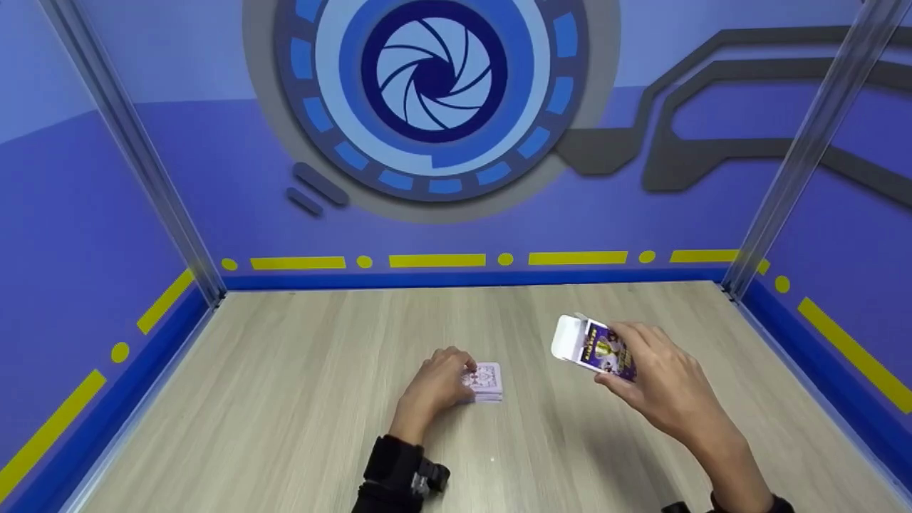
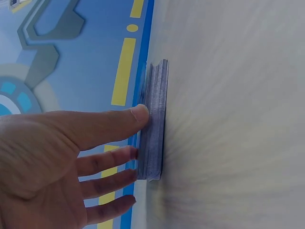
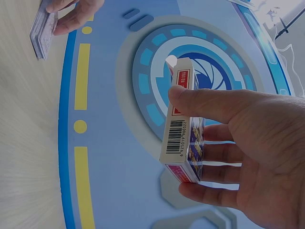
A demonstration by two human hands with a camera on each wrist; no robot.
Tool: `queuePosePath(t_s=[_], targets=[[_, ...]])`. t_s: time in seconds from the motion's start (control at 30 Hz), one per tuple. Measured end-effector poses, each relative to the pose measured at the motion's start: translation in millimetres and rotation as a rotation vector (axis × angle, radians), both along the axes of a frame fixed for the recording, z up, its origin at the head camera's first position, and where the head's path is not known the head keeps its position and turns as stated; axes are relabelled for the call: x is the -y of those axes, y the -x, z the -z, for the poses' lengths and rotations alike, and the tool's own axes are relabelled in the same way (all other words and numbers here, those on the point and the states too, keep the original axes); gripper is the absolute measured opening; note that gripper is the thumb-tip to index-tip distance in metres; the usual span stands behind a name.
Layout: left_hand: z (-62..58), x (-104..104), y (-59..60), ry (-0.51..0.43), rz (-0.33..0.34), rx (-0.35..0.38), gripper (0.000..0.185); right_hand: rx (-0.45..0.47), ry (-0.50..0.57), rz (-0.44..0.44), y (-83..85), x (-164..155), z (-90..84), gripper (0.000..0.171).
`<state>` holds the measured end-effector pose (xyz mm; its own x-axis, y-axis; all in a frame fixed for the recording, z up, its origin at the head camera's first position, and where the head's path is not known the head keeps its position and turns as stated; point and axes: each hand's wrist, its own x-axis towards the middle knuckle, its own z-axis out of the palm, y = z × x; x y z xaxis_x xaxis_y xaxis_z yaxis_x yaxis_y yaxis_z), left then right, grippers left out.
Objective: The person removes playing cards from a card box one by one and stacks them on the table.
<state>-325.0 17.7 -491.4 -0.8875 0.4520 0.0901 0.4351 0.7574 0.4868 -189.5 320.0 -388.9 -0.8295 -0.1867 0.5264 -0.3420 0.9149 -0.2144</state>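
Note:
A squared deck of playing cards (image 1: 487, 379), patterned backs up, lies on the wooden tabletop. My left hand (image 1: 439, 379) is over its left part, pinching it with the thumb along the near side and fingers at the far side. In the left wrist view the thumb lies against the edge of the card stack (image 2: 155, 124). To the right, my right hand (image 1: 662, 374) holds a purple card box (image 1: 609, 352) above the table, its white flap (image 1: 568, 338) open toward the left. The box's barcode side (image 3: 175, 136) faces the right wrist camera, with the thumb pressed on it.
The light wood table (image 1: 285, 399) runs back to a blue and purple printed wall (image 1: 463, 242). Clear corner posts (image 1: 153, 164) stand at the left and right back, with side walls on both sides.

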Motion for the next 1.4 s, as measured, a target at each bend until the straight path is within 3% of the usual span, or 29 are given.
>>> queuePosePath(t_s=[0.27, 0.8, 1.0, 1.23, 1.4], targets=[[3.7, 1, -0.7, 0.003, -0.016, 0.023, 0.039, 0.016, 0.001, 0.002, 0.7, 2, -1.4, 0.07], [-2.1, 5, -0.3, -0.002, 0.017, -0.016, 0.04, 0.018, 0.007, 0.004, 1.6, 3, -2.2, 0.071], [-18.8, 6, -3.2, -0.099, -0.027, -0.054, 0.029, 0.003, 0.012, 0.005, 1.4, 2, -2.6, 0.071], [-48.5, -2, -14.0, -0.293, -0.085, -0.228, 0.014, -0.01, 0.024, 0.012, 0.8, 2, -1.0, 0.072], [-70.9, -9, -29.8, -0.478, -0.07, -0.355, 0.014, -0.014, 0.023, 0.01, -0.8, 2, -0.9, 0.073]])
